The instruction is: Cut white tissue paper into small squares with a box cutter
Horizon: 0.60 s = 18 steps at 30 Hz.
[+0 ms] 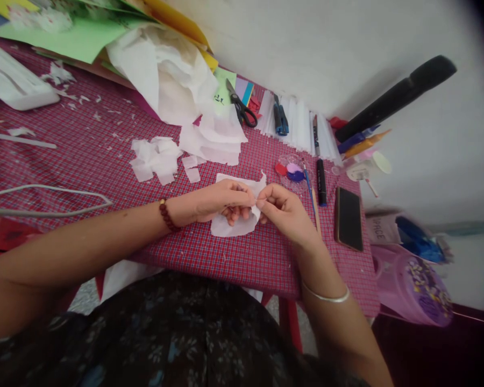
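Observation:
Both my hands meet over a white sheet of thin paper [236,230] on the checked tablecloth. My left hand [234,201] has thumb and forefinger pinched, with its other fingers curled above the sheet. From the other side my right hand [282,207] pinches at the same spot, fingertips touching or nearly touching the left ones. Whatever sits between the fingertips is too small to make out. Just beyond them lie a pile of cut white paper squares [157,158] and larger white sheets [215,137]. Right of my hands rest a thin blue brush [308,183] and a small palette of coloured paint [290,169].
Black-handled scissors [242,105], a blue stapler [280,118] and rows of white strips [298,126] lie along the wall. A black marker [321,183] and a phone [349,217] are at the right. A white cable [48,188] loops at the left.

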Available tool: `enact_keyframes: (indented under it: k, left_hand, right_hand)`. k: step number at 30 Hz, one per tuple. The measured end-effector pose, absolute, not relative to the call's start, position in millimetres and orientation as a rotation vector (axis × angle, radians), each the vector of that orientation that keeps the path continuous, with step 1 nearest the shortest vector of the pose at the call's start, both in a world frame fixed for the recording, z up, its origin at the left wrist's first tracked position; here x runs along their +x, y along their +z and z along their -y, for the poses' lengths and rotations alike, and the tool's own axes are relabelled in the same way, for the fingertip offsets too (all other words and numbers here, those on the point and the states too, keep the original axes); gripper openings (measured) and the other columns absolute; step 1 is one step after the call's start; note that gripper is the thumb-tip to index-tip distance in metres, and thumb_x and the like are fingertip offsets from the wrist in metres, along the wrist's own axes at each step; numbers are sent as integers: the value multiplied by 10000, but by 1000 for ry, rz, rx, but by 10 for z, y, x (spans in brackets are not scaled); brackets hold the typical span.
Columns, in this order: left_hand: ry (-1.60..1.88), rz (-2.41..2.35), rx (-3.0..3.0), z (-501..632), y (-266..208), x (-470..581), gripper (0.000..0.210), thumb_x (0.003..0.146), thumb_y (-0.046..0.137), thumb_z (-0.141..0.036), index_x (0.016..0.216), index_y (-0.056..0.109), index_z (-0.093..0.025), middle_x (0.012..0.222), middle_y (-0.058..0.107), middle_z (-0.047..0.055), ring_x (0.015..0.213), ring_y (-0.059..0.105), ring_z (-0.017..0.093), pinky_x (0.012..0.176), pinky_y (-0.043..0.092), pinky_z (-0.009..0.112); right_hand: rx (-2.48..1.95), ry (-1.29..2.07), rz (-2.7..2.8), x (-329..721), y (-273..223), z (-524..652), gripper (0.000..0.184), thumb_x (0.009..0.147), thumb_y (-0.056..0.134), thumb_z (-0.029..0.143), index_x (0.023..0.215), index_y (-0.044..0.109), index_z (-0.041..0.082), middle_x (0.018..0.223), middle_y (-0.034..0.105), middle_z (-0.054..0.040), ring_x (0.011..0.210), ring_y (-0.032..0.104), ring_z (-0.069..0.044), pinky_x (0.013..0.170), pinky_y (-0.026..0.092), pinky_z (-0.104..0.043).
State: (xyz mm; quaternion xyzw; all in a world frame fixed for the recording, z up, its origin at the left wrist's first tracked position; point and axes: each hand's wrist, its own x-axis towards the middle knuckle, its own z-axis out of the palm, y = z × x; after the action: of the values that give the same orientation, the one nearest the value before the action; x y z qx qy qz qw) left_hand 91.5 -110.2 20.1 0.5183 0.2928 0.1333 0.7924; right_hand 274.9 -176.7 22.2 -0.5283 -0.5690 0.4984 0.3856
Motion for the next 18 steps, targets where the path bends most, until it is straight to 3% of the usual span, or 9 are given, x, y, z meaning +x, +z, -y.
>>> enact_keyframes:
  k: [4, 7, 13, 18]
  left_hand:
    - [352, -712, 1169, 1101, 176, 928, 90, 709, 588, -98, 636, 588, -151, 487, 567, -36, 394, 484, 53, 424, 378, 160]
    - [358, -697, 1133, 1084, 176, 923, 75, 662, 567, -81, 652, 600, -148, 543, 612, -23, 395, 501, 57, 417, 394, 167]
    - [330, -609, 1134, 1092, 203, 914, 83, 797, 603, -192, 735, 623, -141, 568, 630, -6, 413, 523, 71, 413, 414, 178]
    - [366, -690, 1165, 1110, 174, 938, 124, 746, 583, -71, 649, 598, -147, 482, 559, -42, 383, 478, 44, 416, 384, 146]
  right_hand:
    - [-1335, 1274, 1448, 2748, 226, 1774, 189, 852, 675, 358, 803, 557, 218, 606, 597, 63, 514, 551, -69, 505, 451, -211]
    - [-1329, 1248, 1435, 2759, 240, 1774, 192, 860, 672, 361, 804, 555, 220, 588, 592, 66, 507, 554, -71, 497, 442, -211]
    - [-1301, 1262, 1442, 2743, 263, 1778, 213, 853, 696, 370, 807, 548, 224, 607, 602, 64, 523, 556, -73, 513, 447, -220]
    - [-1308, 1282, 1446, 2734, 255, 1782, 200, 860, 686, 374, 823, 566, 218, 619, 610, 57, 529, 561, -77, 518, 453, -225]
